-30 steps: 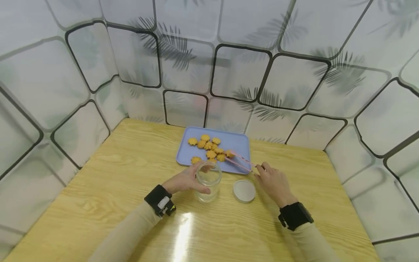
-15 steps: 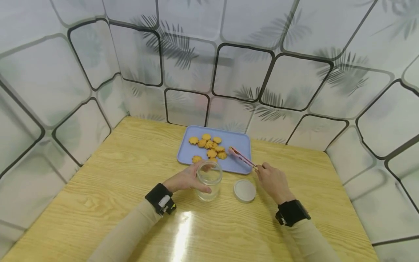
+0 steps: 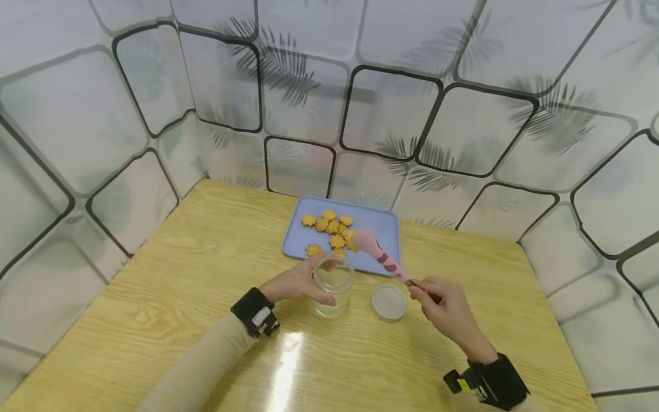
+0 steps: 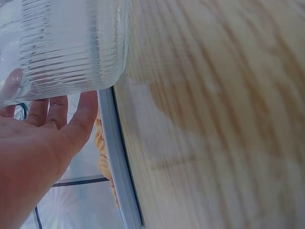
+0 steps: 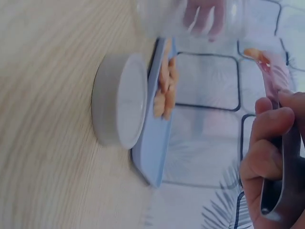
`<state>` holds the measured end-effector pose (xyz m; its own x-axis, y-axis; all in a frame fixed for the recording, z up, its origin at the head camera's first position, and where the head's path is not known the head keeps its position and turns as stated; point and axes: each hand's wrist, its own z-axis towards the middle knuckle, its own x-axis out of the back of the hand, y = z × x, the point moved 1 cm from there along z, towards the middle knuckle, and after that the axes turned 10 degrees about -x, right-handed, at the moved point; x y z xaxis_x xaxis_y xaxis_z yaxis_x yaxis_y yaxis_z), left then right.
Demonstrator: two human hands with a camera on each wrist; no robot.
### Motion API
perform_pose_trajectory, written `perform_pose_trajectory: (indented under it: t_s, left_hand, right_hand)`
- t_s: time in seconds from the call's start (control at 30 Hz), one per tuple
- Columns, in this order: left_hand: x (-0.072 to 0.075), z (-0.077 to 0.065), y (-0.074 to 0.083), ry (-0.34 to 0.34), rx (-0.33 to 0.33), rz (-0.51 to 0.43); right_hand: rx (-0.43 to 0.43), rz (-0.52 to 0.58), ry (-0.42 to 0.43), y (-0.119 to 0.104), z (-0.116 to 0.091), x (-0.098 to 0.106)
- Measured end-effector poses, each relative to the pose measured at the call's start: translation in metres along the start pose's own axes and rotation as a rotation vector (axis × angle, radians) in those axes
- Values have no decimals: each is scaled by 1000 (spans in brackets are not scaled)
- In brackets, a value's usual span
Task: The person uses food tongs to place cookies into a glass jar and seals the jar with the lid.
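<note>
The person's right hand (image 3: 447, 306) pinches the grey handle of the pink tongs (image 3: 386, 260), fingers curled on it, and the tips are pressed together on one cookie (image 5: 252, 53). Those tips hang above the right half of the blue tray (image 3: 378, 220). The tongs' long axis runs slantwise: tips pointing away from the person and leftward over the tray, handle reaching back past its near right corner.

The left hand (image 3: 296, 280) is wrapped round the one glass jar (image 3: 342, 290), thumb on the near side and fingers behind. That jar stands upright in front of the middle of the tray's near edge, its long axis vertical, its uncovered mouth facing up.

On the tray I count about eleven butter biscuits (image 3: 337, 242), round and scalloped; a few overlap, so I can't tell the exact number. They crowd its left and middle parts. A single white lid (image 3: 388, 302) lies flat in front of the tray's near edge, toward the right, apart from it. Tray, jar and lid share one wooden table (image 3: 360, 355). Two black straps (image 3: 254, 313), one on each wrist, are nearer the person than the tray is.
</note>
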<state>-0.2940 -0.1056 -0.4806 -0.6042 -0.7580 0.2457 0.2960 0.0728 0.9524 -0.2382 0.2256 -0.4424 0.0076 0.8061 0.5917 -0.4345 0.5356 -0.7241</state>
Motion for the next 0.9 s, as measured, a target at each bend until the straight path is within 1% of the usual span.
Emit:
perform_pose_trajectory:
  t_s: [0.07,0.17,0.3,0.43,0.5,0.6,0.73,0.8,0.83,0.9]
  left_hand:
    - [-1,0,1,-3,12,5]
    - [-2,1,2,-7,33,10]
    - [-2,2,2,-7,48,21]
    - [-2,4,1,-15,37,29]
    - [-2,4,1,-18,28,39]
    - [-2,1,1,-16,26,42]
    - [-1,-3,1,4,30,7]
    - [0,-3,1,7,17,-17]
    - [0,-3,1,4,8,-25]
    - [1,-1,-1,-10,-13,-26]
  right_hand:
    - [-13,43,-48,-8,-9,1]
    - [-13,59,-90,-12,-20,0]
    - [2,39,-87,-12,-29,-3]
    - [-2,25,-78,-11,-32,-3]
    - [-11,25,-87,-12,-32,-2]
    - [-31,37,-123,-13,-30,-2]
    - [-48,62,-173,-12,-23,-3]
    - [-49,56,-165,-10,-20,-5]
    - [-45,34,-147,-8,-17,-6]
    - [-7,-55,-98,-2,-9,-9]
